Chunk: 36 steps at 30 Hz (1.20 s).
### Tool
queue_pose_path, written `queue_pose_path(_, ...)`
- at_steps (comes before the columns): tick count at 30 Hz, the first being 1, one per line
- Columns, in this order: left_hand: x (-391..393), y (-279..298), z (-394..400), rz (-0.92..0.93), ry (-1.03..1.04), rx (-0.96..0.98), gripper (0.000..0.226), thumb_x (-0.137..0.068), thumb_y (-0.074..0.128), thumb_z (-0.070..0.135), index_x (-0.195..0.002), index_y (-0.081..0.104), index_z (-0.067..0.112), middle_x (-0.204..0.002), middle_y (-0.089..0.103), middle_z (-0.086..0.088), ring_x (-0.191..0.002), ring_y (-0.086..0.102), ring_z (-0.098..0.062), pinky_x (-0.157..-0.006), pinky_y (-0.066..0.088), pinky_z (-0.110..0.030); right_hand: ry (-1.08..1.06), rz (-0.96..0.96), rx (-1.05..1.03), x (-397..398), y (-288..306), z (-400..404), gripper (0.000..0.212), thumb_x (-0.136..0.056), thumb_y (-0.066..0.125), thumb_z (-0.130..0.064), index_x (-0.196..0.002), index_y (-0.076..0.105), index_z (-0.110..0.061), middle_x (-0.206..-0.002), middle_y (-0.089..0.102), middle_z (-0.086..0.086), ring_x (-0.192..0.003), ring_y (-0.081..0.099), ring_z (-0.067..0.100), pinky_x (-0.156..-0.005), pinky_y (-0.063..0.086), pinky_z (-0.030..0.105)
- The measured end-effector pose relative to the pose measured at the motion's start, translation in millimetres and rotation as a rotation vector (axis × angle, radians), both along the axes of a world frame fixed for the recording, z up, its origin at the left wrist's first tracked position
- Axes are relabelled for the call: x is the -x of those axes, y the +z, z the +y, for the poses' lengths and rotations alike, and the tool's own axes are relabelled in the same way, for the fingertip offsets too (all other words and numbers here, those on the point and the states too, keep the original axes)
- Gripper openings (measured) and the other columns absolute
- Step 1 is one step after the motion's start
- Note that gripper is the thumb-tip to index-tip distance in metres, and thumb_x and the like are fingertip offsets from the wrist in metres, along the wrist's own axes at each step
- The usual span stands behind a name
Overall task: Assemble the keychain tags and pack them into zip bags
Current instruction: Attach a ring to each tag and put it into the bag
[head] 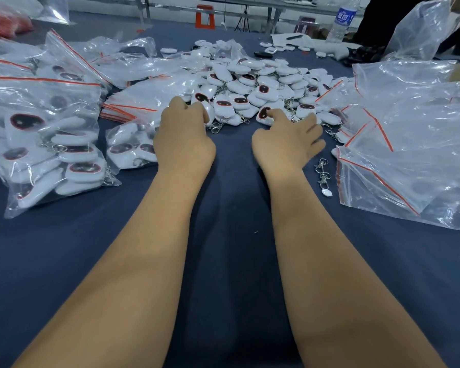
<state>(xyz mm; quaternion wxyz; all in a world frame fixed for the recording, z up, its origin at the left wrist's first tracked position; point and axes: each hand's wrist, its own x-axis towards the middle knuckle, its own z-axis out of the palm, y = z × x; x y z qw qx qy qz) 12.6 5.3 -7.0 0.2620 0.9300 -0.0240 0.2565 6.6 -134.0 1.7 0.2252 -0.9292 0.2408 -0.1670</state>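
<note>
Left fingers: the fingers (pixel 197 110) of the left hand (pixel 182 136) are curled down at the near edge of the pile of keychain tags (pixel 252 88). They touch a white tag there, but I cannot tell if they really hold it.
Right fingers: the right hand (pixel 287 142) has its fingers (pixel 276 114) loosely spread. The index finger is straight and its tip touches a tag with a dark face (pixel 264 112). The other fingers are relaxed and hold nothing.
Arms: both bare forearms reach forward from the bottom edge, side by side and apart.
Pile of tags: many white tags with dark oval faces and red outline, with metal chains, lie heaped on the surface (pixel 231 235) just beyond both hands.
Loose clasp: a metal keychain clasp (pixel 322 173) with a small white piece lies on the surface just right of the right wrist.
Filled bags: on the left, a big zip bag (pixel 51 144) full of tags, and a smaller filled bag (pixel 133 147) just beside the left hand.
Empty bags: clear zip bags with red strip (pixel 409 166) lie in a loose heap on the right; a flat stack of bags (pixel 133 104) lies behind the left hand.
Far side: a water bottle (pixel 343 19) stands at the far right edge of the surface.
</note>
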Motion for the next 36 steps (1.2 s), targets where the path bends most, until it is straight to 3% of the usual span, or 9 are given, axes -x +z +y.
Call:
queue_pose_path(5,-0.9,-2.4,1.6,0.039,0.021,0.003,0.028,-0.084,0.05,0.0,-0.106,0.063,0.012,-0.114,0.044,-0.01,-0.105,0.046,-0.029,-0.066,0.029,-0.034,0.003,0.188,-0.051,0.2,1.1,-3.8,0.049,-0.091,0.039,-0.028,-0.139,0.049,-0.032,-0.154,0.027,0.022,-0.144,0.015,0.038,-0.116,0.005,0.056)
queue_pose_path(9,-1.6,-0.2,1.6,-0.01,-0.053,0.097,0.031,-0.089,0.043,0.002,-0.108,0.064,0.013,-0.117,0.046,-0.011,-0.097,0.052,-0.028,-0.071,0.032,-0.032,0.03,0.074,-0.045,-1.5,0.2,-3.3,0.035,-0.09,0.041,-0.021,-0.118,0.063,-0.017,-0.141,0.038,0.013,-0.132,0.032,0.032,-0.112,0.018,0.047)
queue_pose_path(12,-1.6,-0.4,0.1,0.012,-0.088,0.097,0.034,-0.089,0.043,0.0,-0.11,0.067,0.013,-0.12,0.047,-0.012,-0.101,0.053,-0.028,-0.074,0.033,-0.03,0.106,-0.09,-0.127,-3.4,-1.8,-5.2,0.028,-0.092,0.045,-0.013,-0.112,0.064,-0.008,-0.137,0.038,0.01,-0.108,0.053,0.032,-0.095,0.034,0.034)
queue_pose_path(16,-2.0,-3.6,-2.2,0.086,-0.082,0.0,0.031,-0.086,0.05,0.001,-0.109,0.068,0.011,-0.123,0.045,-0.012,-0.111,0.049,-0.029,-0.073,0.034,-0.031,0.2,-0.336,-0.442,-4.9,-1.7,-3.8,0.026,-0.089,0.05,-0.004,-0.101,0.07,-0.016,-0.111,0.064,0.003,-0.082,0.06,0.012,-0.07,0.044,0.022)
queue_pose_path(19,-1.5,-3.1,-2.9,0.102,-0.066,0.013,0.028,-0.085,0.05,0.006,-0.104,0.07,0.013,-0.122,0.046,-0.011,-0.112,0.048,-0.028,-0.074,0.034,-0.032,0.273,-0.485,-0.852,-4.4,2.4,1.7,0.031,-0.085,0.057,0.003,-0.101,0.062,-0.023,-0.091,0.063,-0.002,-0.063,0.055,0.002,-0.056,0.042,0.011)
queue_pose_path(23,-2.4,-0.6,-2.3,0.093,-0.067,0.083,0.03,-0.087,0.047,0.01,-0.105,0.069,0.018,-0.119,0.048,-0.009,-0.109,0.051,-0.029,-0.075,0.034,-0.031,0.322,-0.461,-1.134,-7.9,4.8,7.9,0.034,-0.083,0.061,0.004,-0.109,0.058,-0.017,-0.081,0.062,0.001,-0.069,0.058,0.009,-0.065,0.048,0.016)
queue_pose_path(27,-2.5,1.3,-3.3,0.085,-0.074,0.135,0.029,-0.088,0.05,0.016,-0.109,0.067,0.024,-0.118,0.05,-0.006,-0.107,0.053,-0.028,-0.077,0.034,-0.031,0.444,-0.386,-1.149,-8.3,4.5,11.5,0.03,-0.091,0.055,0.003,-0.117,0.063,-0.008,-0.09,0.068,0.001,-0.077,0.061,0.011,-0.072,0.053,0.023)
queue_pose_path(30,-2.4,0.0,-4.2,0.089,-0.07,0.111,0.028,-0.089,0.049,0.018,-0.11,0.066,0.023,-0.118,0.049,-0.007,-0.108,0.051,-0.027,-0.075,0.032,-0.031,0.532,-0.356,-1.17,-6.0,3.1,15.3,0.027,-0.095,0.051,0.002,-0.114,0.06,-0.015,-0.091,0.066,0.002,-0.073,0.066,0.012,-0.068,0.06,0.03)
queue_pose_path(36,-4.1,-1.2,-4.7,0.075,-0.053,0.155,0.032,-0.098,0.038,0.019,-0.114,0.066,0.02,-0.12,0.05,-0.006,-0.112,0.05,-0.025,-0.077,0.029,-0.031,0.618,-0.285,-1.08,-5.1,-2.7,18.9,0.053,-0.081,0.059,0.014,-0.12,0.048,-0.02,-0.093,0.069,0.005,-0.08,0.063,0.015,-0.073,0.056,0.026)
